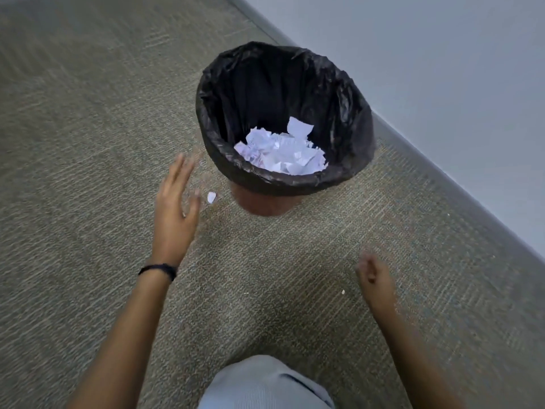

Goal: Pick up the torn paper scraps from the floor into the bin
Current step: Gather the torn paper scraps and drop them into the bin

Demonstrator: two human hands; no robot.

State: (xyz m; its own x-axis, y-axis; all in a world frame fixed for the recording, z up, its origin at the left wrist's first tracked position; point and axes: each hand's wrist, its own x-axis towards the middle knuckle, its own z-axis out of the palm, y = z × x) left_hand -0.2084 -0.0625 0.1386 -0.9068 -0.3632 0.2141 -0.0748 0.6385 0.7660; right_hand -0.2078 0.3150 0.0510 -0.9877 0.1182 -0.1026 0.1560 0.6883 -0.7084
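Note:
A round bin [348, 107] lined with a black bag stands on the carpet by the wall. A heap of torn white paper scraps [281, 153] lies inside it. One small white scrap [211, 197] lies on the carpet just left of the bin's base. My left hand [177, 208] hovers beside that scrap, fingers spread, holding nothing, a black band on its wrist. My right hand [374, 274] is lower right, blurred, fingers loosely curled, with nothing visible in it. A tiny pale crumb [343, 291] sits on the carpet near my right hand.
Grey-green carpet [88, 143] covers the floor. A grey baseboard [460, 184] and pale wall [442, 69] run diagonally behind the bin. My knee in light trousers [265, 385] is at the bottom centre.

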